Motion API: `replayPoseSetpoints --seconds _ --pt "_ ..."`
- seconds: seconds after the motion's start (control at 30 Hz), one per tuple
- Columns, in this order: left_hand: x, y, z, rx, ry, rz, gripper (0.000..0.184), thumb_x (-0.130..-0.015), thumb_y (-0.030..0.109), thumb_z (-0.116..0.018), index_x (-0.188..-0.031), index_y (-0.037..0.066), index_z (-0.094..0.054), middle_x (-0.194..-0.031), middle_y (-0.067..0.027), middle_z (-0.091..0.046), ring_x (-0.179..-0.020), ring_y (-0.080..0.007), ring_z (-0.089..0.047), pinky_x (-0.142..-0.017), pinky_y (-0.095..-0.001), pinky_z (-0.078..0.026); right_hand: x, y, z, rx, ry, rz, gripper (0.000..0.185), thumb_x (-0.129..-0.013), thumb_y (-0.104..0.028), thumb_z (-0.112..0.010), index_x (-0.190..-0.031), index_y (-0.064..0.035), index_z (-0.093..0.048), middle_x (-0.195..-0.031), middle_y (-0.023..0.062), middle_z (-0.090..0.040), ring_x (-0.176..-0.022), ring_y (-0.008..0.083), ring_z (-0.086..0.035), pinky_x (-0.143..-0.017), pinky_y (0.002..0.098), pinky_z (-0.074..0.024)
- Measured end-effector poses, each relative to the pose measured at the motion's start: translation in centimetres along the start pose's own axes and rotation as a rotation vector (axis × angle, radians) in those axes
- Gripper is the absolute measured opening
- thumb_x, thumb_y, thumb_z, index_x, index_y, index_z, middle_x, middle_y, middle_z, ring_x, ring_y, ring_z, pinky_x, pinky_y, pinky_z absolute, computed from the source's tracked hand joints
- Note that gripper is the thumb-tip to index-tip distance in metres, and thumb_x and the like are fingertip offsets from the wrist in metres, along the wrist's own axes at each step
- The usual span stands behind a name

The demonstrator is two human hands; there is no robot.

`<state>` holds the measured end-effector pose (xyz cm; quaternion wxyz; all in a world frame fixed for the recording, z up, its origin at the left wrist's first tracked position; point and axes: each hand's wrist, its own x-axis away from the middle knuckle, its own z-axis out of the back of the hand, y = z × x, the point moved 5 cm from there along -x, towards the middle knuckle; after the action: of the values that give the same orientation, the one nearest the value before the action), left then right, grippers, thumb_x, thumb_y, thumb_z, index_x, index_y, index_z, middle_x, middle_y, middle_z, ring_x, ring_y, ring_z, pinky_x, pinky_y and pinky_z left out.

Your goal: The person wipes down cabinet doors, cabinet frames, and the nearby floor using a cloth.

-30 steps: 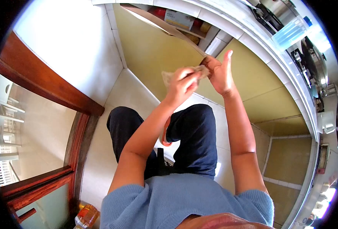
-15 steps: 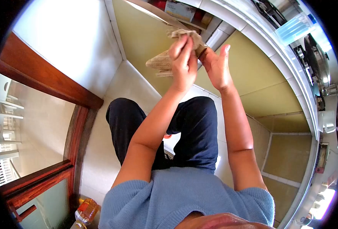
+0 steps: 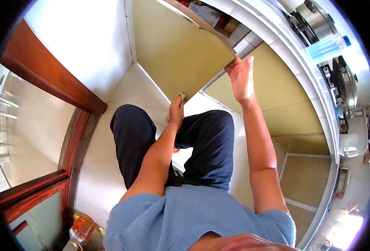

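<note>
A yellow cabinet door [image 3: 176, 50] stands swung open in front of me. My left hand [image 3: 176, 111] is low at its bottom edge, closed on a beige cloth [image 3: 182, 96]; most of the cloth is hidden behind the hand. Higher up, my right hand [image 3: 242, 81] has its fingers bent at the door's upper right corner, with the thumb raised apart from them. Those fingers appear to hold the door's edge.
Boxes [image 3: 205, 14] sit inside the opened cabinet. Above runs a white-tiled counter edge [image 3: 291, 65], with a pot [image 3: 316, 20] and a blue-lidded clear container [image 3: 327, 51]. A bottle of amber liquid [image 3: 82, 229] stands by the wooden door frame [image 3: 47, 79].
My left hand has moved down with the cloth, from the door's upper right edge to its bottom edge. The right hand stays near the door's corner.
</note>
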<state>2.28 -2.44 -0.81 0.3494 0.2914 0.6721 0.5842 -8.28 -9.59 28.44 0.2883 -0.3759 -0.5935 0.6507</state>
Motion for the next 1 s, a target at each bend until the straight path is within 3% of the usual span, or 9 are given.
replayPoseSetpoints --seconds 0.07,0.27,0.33,0.47,0.6,0.67,0.73,0.83,1.0 --pt "-0.6 2.8 0.4 -0.259 0.003 -0.080 0.024 -0.083 -0.003 -0.049 -0.105 -0.006 -0.059 -0.095 -0.0161 -0.064 -0.085 -0.0315 -0.062 -0.076 -0.0360 -0.048 0.0 0.5 0.1 -0.039 0.000 0.012 0.082 -0.092 -0.062 -0.010 -0.132 0.0031 -0.040 -0.133 0.0132 -0.047 -0.125 0.0235 -0.040 -0.109 0.0357 -0.0211" --pt "-7.1 17.9 0.8 0.193 0.304 -0.386 0.022 -0.087 0.002 -0.052 -0.108 -0.005 -0.056 -0.099 -0.0084 -0.063 -0.086 -0.0109 -0.057 -0.070 -0.0246 -0.047 0.0 0.6 0.0 0.014 0.152 0.087 0.077 -0.094 -0.060 -0.018 -0.130 0.0037 -0.042 -0.131 0.0131 -0.049 -0.123 0.0217 -0.043 -0.107 0.0343 -0.0243" --pt "-8.0 24.0 -0.9 0.432 0.231 -0.610 0.029 -0.083 0.000 -0.057 -0.112 -0.002 -0.056 -0.116 -0.0212 -0.056 -0.103 -0.0291 -0.057 -0.087 -0.0360 -0.045 0.4 0.8 -0.3 0.041 0.150 0.076 0.076 -0.094 -0.059 -0.017 -0.130 0.0032 -0.041 -0.131 0.0131 -0.048 -0.124 0.0219 -0.042 -0.107 0.0344 -0.0238" --pt "-5.8 23.9 -4.8 -0.150 0.205 -0.801 0.050 -0.089 0.016 -0.044 -0.134 -0.004 -0.036 -0.143 -0.0245 -0.028 -0.135 -0.0400 -0.023 -0.110 -0.0462 -0.017 1.0 0.5 -1.5 0.028 0.110 0.107 0.081 -0.092 -0.063 -0.016 -0.132 0.0036 -0.039 -0.134 0.0143 -0.045 -0.127 0.0235 -0.038 -0.108 0.0348 -0.0218" --pt "-7.6 7.8 -3.7 -0.204 0.294 -0.480 0.050 -0.087 0.007 -0.045 -0.135 -0.003 -0.037 -0.144 -0.0226 -0.029 -0.135 -0.0354 -0.025 -0.111 -0.0420 -0.019 0.9 0.5 -1.0 0.060 0.131 0.093 0.087 -0.089 -0.068 -0.016 -0.132 0.0041 -0.038 -0.137 0.0149 -0.042 -0.128 0.0246 -0.037 -0.109 0.0359 -0.0208" --pt "-8.6 -1.6 -1.0 -0.343 0.435 -0.239 0.046 -0.086 0.003 -0.045 -0.131 -0.004 -0.042 -0.133 -0.0241 -0.044 -0.122 -0.0339 -0.045 -0.103 -0.0390 -0.033 0.8 0.7 -1.1 0.075 0.117 0.112 0.087 -0.090 -0.068 -0.016 -0.133 0.0043 -0.038 -0.136 0.0149 -0.042 -0.128 0.0244 -0.037 -0.109 0.0362 -0.0210" --pt "-8.1 -6.2 2.1 -0.156 0.253 0.199 0.034 -0.087 0.004 -0.043 -0.119 -0.005 -0.051 -0.110 -0.0203 -0.061 -0.098 -0.0298 -0.061 -0.087 -0.0350 -0.047 0.7 1.1 -0.9 0.089 0.105 0.128 0.086 -0.090 -0.067 -0.017 -0.133 0.0044 -0.037 -0.136 0.0150 -0.042 -0.128 0.0242 -0.037 -0.109 0.0366 -0.0212" --pt "-8.7 -5.0 3.8 0.206 0.306 0.358 0.026 -0.087 0.004 -0.041 -0.107 -0.003 -0.055 -0.091 -0.0120 -0.065 -0.082 -0.0244 -0.064 -0.074 -0.0340 -0.052 1.3 2.1 -0.8 0.001 0.040 0.098 0.084 -0.091 -0.065 -0.018 -0.134 0.0046 -0.036 -0.136 0.0145 -0.043 -0.128 0.0238 -0.038 -0.108 0.0370 -0.0223" --pt "-10.1 6.2 4.6 1.076 0.145 0.246 0.024 -0.086 0.005 -0.042 -0.105 0.001 -0.056 -0.097 -0.0107 -0.063 -0.088 -0.0231 -0.063 -0.077 -0.0383 -0.053 0.8 2.2 0.1 -0.142 0.048 0.136 0.077 -0.093 -0.058 -0.029 -0.136 0.0052 -0.032 -0.140 0.0143 -0.039 -0.130 0.0240 -0.034 -0.108 0.0371 -0.0213"
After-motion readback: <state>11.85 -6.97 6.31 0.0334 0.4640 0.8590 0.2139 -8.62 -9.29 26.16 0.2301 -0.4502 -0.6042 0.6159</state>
